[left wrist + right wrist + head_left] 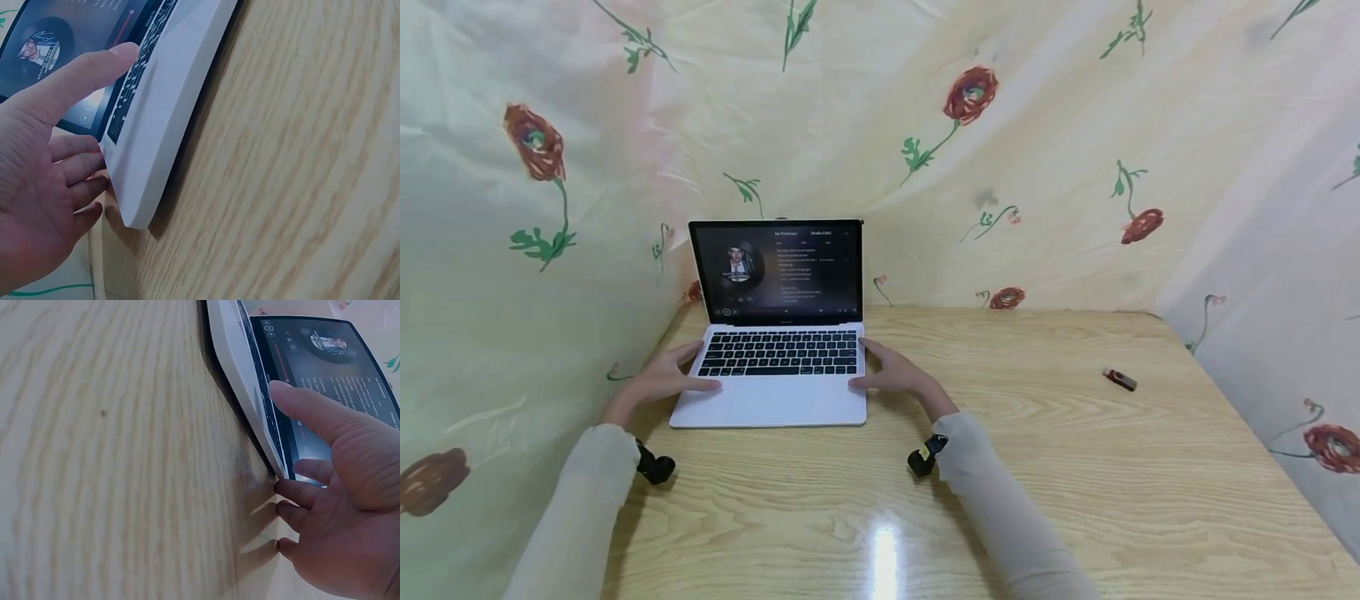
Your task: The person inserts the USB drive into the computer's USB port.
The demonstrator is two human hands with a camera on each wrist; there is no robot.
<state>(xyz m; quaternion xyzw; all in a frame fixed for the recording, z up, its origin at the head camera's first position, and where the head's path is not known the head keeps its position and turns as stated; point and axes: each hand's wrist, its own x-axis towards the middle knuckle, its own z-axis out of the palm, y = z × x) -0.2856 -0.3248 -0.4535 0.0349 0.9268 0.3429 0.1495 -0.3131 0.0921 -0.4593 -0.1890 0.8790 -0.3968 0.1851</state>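
An open silver laptop stands on the wooden table, its dark screen lit with a music player and lines of text. At its left side is my left hand, fingertips along the side edge. The left thumb reaches out above the laptop's base, apart from the other fingers. My right hand mirrors this on the right side. In the right wrist view, its fingers are spread at the edge and down by the tabletop, with the thumb stretched over the base.
A small dark red USB stick lies on the table to the right. Flower-patterned cloth hangs behind the table and at both sides. Each wrist wears a small black camera, such as the right wrist camera.
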